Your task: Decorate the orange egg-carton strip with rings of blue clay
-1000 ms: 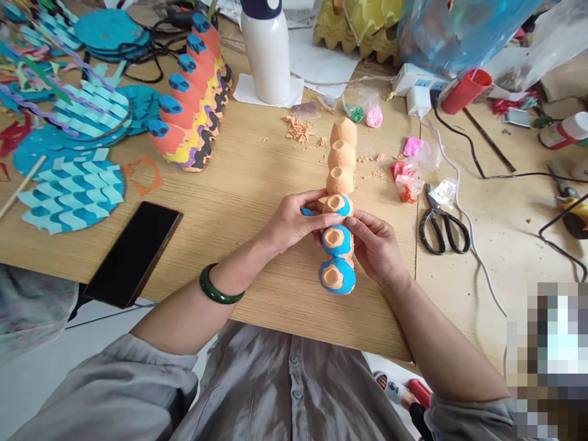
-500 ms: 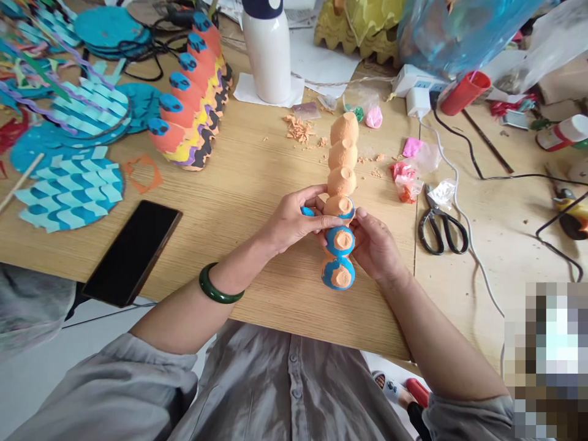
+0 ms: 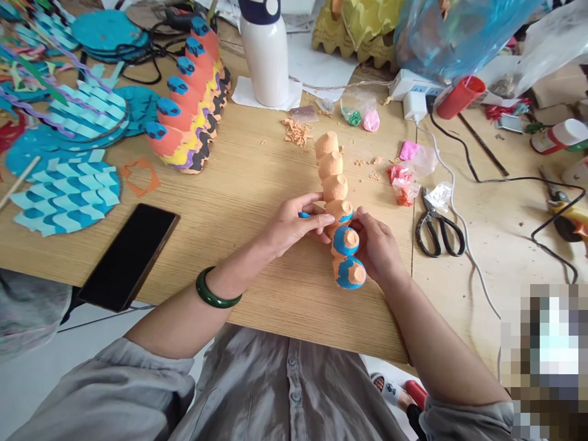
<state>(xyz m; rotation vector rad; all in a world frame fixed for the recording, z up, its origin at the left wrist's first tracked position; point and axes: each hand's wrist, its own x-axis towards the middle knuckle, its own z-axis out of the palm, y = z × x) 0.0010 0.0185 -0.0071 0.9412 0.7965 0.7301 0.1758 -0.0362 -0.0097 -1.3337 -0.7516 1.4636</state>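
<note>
A knobbly strip of egg-carton cups (image 3: 334,187), coated in orange clay, lies lengthwise between my hands. Blue clay covers much of its two nearest cups, and a smaller blue patch shows on the third. My left hand (image 3: 291,226) grips the strip from the left, thumb on top near the third cup. A small lump of blue clay (image 3: 304,215) sticks out among its fingers. My right hand (image 3: 379,248) is closed against the strip's right side, thumb and fingertips at the blue patch; its other fingers are partly hidden.
A finished orange, yellow and purple cup strip (image 3: 184,104) stands left of a white bottle (image 3: 264,61). A phone (image 3: 131,254) rests by the front edge. Black-handled scissors (image 3: 438,229), clay bags (image 3: 402,180) and a white cable (image 3: 473,257) lie right; orange crumbs (image 3: 296,131) lie beyond.
The strip has tilted, its far end shifting left and down and its near end right. Both hands stay on it at the third cup. The view has shifted slightly.
</note>
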